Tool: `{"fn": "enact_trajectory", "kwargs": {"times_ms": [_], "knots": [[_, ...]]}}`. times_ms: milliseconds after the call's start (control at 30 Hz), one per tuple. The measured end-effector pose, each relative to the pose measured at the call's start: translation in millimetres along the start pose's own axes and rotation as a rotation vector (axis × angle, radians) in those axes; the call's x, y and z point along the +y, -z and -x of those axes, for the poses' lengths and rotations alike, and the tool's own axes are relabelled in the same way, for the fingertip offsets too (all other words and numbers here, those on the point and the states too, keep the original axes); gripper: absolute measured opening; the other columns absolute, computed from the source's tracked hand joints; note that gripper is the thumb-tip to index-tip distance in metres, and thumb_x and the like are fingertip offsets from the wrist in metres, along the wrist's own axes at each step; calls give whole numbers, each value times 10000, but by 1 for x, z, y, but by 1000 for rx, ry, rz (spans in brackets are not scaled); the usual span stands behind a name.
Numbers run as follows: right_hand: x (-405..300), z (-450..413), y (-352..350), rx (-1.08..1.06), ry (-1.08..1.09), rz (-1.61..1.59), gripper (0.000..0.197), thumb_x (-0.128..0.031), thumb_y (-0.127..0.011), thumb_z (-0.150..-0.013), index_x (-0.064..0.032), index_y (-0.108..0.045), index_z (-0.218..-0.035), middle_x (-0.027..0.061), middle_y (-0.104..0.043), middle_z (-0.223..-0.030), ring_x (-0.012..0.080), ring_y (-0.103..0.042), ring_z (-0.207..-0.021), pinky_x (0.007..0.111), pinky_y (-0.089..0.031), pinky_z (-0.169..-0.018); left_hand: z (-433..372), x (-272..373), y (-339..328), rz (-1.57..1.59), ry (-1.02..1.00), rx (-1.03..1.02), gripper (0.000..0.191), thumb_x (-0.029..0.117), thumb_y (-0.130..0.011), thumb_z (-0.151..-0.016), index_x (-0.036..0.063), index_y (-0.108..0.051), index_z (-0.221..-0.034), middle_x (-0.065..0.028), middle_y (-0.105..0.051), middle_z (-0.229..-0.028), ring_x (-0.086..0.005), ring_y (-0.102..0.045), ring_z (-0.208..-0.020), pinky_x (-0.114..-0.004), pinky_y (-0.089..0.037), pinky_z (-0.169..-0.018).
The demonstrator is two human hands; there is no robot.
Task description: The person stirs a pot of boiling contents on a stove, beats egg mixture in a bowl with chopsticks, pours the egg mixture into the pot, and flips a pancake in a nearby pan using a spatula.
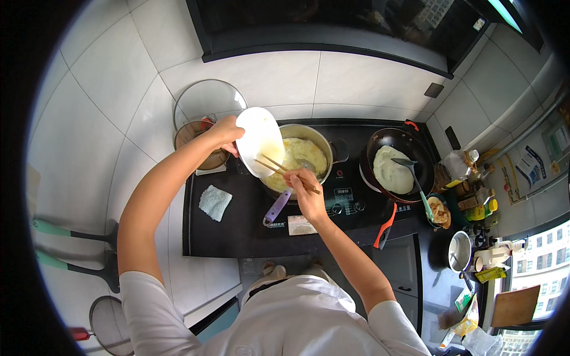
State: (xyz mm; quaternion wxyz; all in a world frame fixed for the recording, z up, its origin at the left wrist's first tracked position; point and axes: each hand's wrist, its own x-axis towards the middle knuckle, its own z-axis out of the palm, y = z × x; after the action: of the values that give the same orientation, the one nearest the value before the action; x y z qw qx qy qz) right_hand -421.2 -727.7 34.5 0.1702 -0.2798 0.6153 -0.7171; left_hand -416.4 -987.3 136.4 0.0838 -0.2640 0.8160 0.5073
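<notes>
My left hand point(229, 135) grips the rim of a white bowl point(258, 129), tilted over the left side of a metal pot point(330, 144). Wooden chopsticks point(278, 168) are in my right hand point(307, 191), their tips inside the bowl. The pot holds a pale yellow soup point(307, 149) with egg-like bits. A ladle with a purple handle point(277, 208) rests in it, its metal head partly sunk. On the right, a dark frying pan point(425, 167) holds a white flat pancake point(392, 171). A spatula with a green handle point(412, 168) lies across the pan.
A folded light-blue cloth point(215, 203) lies on the black cooktop point(240, 240), left of the pot. Behind my left hand stand a glass lid point(209, 100) and a brown container point(191, 133). Bottles point(463, 162), a bowl of food point(440, 213) and a small saucepan point(459, 251) line the right side.
</notes>
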Motion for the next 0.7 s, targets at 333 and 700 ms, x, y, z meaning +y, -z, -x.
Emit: {"fn": "enact_trajectory", "kwargs": {"times_ms": [333,700], "knots": [[-11,25,3,78,104,93,192,-65,-437,-952,48,-591,-972,101,-563,-955,163,-580,-909,271,-473,-851,29,32,-51,-1026,-569,295,634,73,-540,-764,-10,-347,-1362,-223,-610,-672,-366,-607,-570,-463,-501,-572],[-36,36,-4,123,290,305,152,-28,-506,-893,-15,-631,-978,125,-573,-911,229,-568,-747,301,-465,-689,61,-6,-28,41,-219,232,368,51,-490,-786,-60,-504,-1137,-171,-644,-926,-263,-671,-766,-336,-592,-623]]}}
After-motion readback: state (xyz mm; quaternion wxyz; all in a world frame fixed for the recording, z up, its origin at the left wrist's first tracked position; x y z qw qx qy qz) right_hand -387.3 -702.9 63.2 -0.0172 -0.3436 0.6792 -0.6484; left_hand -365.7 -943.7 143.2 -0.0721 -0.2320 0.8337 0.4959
